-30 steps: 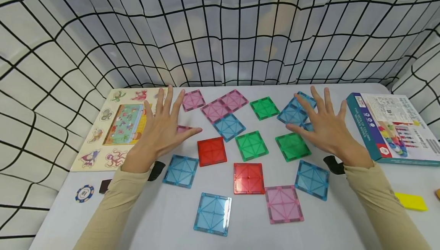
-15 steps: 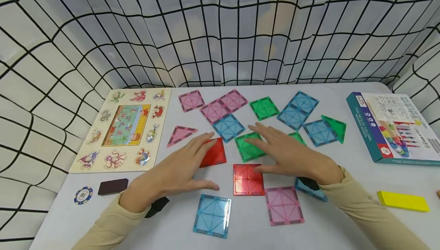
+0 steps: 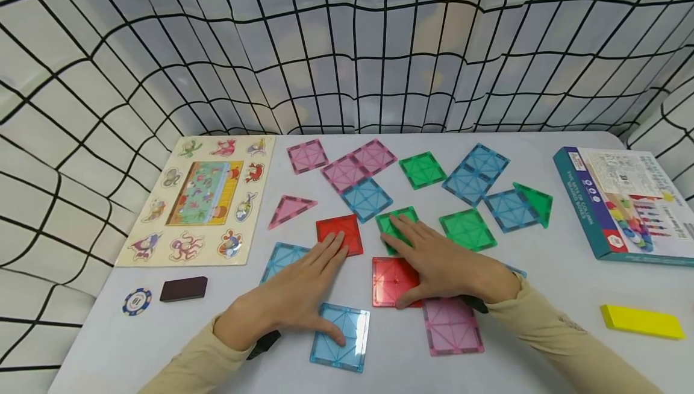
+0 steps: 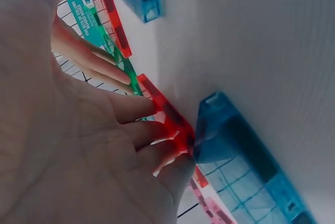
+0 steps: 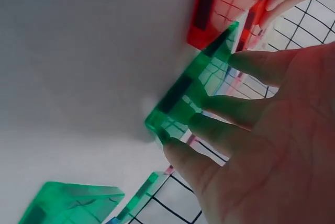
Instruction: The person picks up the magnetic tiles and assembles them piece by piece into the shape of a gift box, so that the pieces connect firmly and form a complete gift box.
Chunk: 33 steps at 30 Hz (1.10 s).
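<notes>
Flat magnetic tiles in several colours lie scattered on the white table (image 3: 542,297). My left hand (image 3: 309,288) lies flat, its fingertips on a red square tile (image 3: 347,228) and its thumb on a blue square tile (image 3: 352,346). In the left wrist view those fingers (image 4: 138,132) touch the red tile's edge (image 4: 167,114) beside a blue tile (image 4: 235,150). My right hand (image 3: 428,261) also lies flat, fingers on a green square tile (image 3: 387,222), thumb on a second red tile (image 3: 387,279). The right wrist view shows straight fingers (image 5: 220,130) pressing the green tile (image 5: 193,93).
An animal puzzle board (image 3: 200,195) lies at the left, with a poker chip (image 3: 137,301) and a dark block (image 3: 183,289) below it. A toy box (image 3: 623,201) and a yellow block (image 3: 642,322) sit at the right. Black netting (image 3: 347,50) closes the back.
Both hands came in from spread positions at the far sides and lowered flat onto the tiles in the middle of the table.
</notes>
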Motion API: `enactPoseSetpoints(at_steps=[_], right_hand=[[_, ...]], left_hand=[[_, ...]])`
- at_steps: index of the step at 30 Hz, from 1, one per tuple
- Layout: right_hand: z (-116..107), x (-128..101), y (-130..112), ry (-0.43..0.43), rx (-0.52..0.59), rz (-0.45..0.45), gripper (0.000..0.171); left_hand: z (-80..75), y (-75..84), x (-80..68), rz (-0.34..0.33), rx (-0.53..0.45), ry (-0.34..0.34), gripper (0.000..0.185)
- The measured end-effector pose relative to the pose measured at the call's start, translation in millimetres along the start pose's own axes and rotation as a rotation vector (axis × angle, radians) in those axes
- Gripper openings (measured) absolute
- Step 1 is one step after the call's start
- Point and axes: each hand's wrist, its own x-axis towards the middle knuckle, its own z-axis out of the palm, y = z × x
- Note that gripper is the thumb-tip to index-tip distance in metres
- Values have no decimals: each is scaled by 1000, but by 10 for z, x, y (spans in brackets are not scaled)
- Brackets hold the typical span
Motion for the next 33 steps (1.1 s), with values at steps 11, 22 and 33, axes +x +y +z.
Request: enactPoseSetpoints(at_steps=[11,22,33], right_hand=[[-6,-58,28,26,1,5,109],[4,-124,87,65,99,21,100],[-21,-163,51,32,114,-53,80]], left_hand=[[-22,-58,48,14,-26,60,104],[-14,-32,120,35,14,106,92],[-31,79,142,40,24,91,86]])
